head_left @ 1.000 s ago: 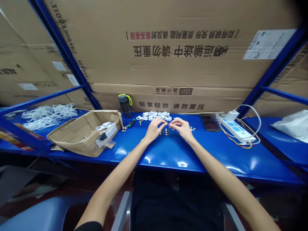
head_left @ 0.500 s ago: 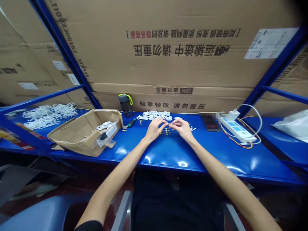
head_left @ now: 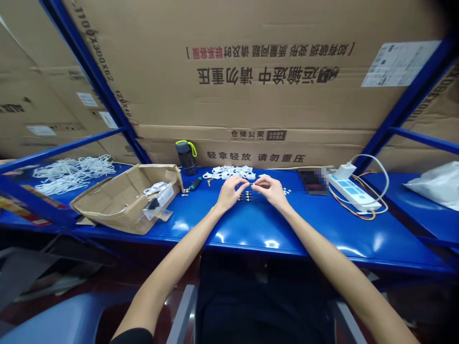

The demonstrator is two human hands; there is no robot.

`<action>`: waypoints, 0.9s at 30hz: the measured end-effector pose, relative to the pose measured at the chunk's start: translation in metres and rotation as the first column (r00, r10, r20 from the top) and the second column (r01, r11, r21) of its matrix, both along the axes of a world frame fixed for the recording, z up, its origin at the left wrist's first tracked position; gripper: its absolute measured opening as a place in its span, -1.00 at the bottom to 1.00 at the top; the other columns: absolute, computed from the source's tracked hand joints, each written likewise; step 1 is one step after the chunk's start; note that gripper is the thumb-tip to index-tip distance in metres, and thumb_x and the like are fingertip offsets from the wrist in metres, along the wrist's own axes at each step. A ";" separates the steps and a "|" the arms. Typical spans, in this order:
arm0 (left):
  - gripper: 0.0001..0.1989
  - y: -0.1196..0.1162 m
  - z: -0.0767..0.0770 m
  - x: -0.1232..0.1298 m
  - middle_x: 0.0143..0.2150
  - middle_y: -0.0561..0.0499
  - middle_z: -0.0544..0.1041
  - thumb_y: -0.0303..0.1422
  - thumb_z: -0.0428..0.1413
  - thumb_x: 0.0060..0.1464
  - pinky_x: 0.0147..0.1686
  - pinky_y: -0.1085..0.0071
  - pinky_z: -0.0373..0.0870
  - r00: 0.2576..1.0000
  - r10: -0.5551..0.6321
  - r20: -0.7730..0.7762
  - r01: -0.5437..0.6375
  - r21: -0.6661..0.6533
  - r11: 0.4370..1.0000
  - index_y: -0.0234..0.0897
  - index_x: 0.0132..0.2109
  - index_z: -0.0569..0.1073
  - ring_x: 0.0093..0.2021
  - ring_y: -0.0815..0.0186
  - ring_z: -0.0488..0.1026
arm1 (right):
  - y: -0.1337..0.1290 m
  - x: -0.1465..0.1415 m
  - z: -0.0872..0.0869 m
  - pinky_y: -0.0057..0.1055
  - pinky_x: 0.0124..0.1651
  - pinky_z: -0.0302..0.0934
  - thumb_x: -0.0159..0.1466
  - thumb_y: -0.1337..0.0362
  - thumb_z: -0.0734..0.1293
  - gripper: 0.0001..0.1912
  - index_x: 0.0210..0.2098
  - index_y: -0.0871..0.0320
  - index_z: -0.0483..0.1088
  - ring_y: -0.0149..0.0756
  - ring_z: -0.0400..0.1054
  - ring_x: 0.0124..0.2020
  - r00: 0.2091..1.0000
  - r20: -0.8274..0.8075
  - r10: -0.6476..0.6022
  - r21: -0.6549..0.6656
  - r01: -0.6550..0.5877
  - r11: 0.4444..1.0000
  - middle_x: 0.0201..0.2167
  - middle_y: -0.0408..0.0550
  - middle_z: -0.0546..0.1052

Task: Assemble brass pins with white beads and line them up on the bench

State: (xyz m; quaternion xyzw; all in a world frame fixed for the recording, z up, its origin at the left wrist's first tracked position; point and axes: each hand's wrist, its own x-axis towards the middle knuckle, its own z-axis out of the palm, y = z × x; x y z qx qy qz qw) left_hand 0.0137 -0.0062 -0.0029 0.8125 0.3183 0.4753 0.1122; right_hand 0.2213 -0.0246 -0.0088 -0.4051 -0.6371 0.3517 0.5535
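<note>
My left hand (head_left: 228, 193) and my right hand (head_left: 271, 190) meet above the blue bench top (head_left: 258, 229), their fingertips pinching a tiny metal-and-white part (head_left: 251, 184) between them. Under my hands stands a small group of metal screw-like pieces (head_left: 245, 196). Behind them lies a heap of small white plastic parts (head_left: 227, 172). Small white rings (head_left: 287, 191) are scattered just beyond my right hand.
To the left are an open cardboard box (head_left: 125, 203) holding white parts, a green-handled screwdriver (head_left: 195, 184), a dark bottle (head_left: 186, 157) and a pile of white cords (head_left: 73, 174). To the right are a blurred dark object (head_left: 313, 181), a power strip (head_left: 353, 193) and a white bag (head_left: 435, 186).
My hands stay together at the same spot, holding the small part. The whole view shifts only slightly as my head moves.
</note>
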 end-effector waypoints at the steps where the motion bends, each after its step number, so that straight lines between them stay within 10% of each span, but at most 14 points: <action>1: -0.75 0.000 0.000 0.000 -0.18 -0.02 0.62 -0.16 0.14 0.37 -0.08 0.27 0.43 1.000 0.002 0.005 -0.002 0.000 1.000 -0.20 -0.14 0.60 -0.20 0.25 0.47 | 0.000 0.001 0.001 -0.20 -0.14 0.50 0.10 -0.04 0.58 -0.64 -0.33 0.09 0.56 -0.08 0.61 -0.26 1.000 0.002 0.006 -0.002 -0.006 1.000 -0.34 -0.04 0.67; 27: -0.76 0.000 -0.001 -0.001 -0.17 -0.02 0.62 -0.16 0.13 0.38 -0.07 0.28 0.41 1.000 -0.018 -0.022 0.018 0.008 1.000 -0.19 -0.13 0.60 -0.20 0.25 0.46 | -0.004 0.002 0.001 -0.17 -0.01 0.51 0.22 0.03 0.51 -0.74 -0.25 0.07 0.61 -0.06 0.63 -0.21 0.983 0.156 -0.095 0.171 0.068 0.983 -0.24 -0.03 0.70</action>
